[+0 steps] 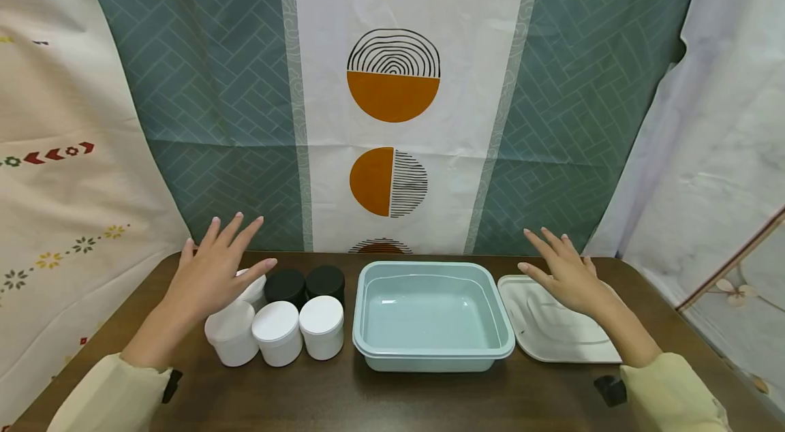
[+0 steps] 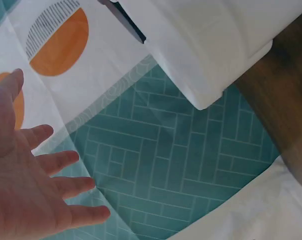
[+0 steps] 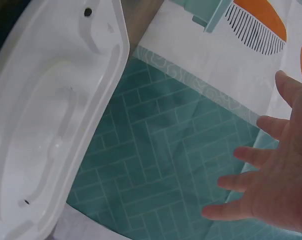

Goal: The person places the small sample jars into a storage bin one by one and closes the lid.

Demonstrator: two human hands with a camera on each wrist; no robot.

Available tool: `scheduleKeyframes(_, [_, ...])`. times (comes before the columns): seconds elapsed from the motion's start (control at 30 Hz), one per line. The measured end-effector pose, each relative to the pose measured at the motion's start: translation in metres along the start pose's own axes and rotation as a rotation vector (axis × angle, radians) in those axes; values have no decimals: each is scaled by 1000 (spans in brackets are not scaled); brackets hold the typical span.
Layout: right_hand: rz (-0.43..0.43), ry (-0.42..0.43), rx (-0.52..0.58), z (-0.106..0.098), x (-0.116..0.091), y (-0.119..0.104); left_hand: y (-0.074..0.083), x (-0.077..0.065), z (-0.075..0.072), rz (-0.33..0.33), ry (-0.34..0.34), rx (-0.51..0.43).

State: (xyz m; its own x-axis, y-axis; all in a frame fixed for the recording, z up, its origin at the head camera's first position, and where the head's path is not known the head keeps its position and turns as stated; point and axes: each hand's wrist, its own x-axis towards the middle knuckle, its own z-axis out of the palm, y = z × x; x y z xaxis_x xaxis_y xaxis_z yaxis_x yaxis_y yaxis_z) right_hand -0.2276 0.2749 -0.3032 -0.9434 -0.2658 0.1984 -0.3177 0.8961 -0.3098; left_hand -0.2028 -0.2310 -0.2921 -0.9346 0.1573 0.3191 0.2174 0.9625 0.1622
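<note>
Left hand: the left hand (image 1: 211,273) hovers between nine and ten o'clock of the basin, fingers straight and spread, apart from the jars.
Right hand: the right hand (image 1: 570,280) hovers between two and three o'clock, fingers likewise spread, near the lid.
White-capped jars: four white-capped jars (image 1: 277,330) cluster at nine o'clock, one partly hidden.
Black-capped jars: two black-capped jars (image 1: 285,284) stand behind, toward ten o'clock.
Basin: pale blue rectangular basin (image 1: 432,363), central on the brown table (image 1: 405,405).
Lid: flat white plastic lid (image 1: 540,343), at three o'clock.

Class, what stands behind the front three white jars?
Two black-topped jars and, partly covered by the left hand, a white jar. The front jars hide most of their sides.
</note>
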Motion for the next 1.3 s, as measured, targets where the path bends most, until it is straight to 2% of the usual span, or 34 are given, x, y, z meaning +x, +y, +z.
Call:
scheduleKeyframes(0.3, [-55, 23, 156, 15, -7, 1, -16, -15, 3, -8, 31, -68])
scheduleKeyframes(0.53, [-93, 33, 235, 30, -11, 3, -29, -29, 9, 33, 68, -235])
scheduleKeyframes(0.63, [-104, 26, 269, 37, -12, 3, -32, -36, 12, 44, 57, -310])
scheduleKeyframes(0.8, [-99, 12, 294, 47, -13, 5, -34, -48, 16, 14, 27, -377])
scheduleKeyframes(1.07, [-78, -44, 414, 61, -15, 5, -37, -62, 28, -7, 16, -438])
scheduleKeyframes(1.3, [-55, -100, 477, 70, -16, 7, -40, -68, 42, -19, -6, -474])
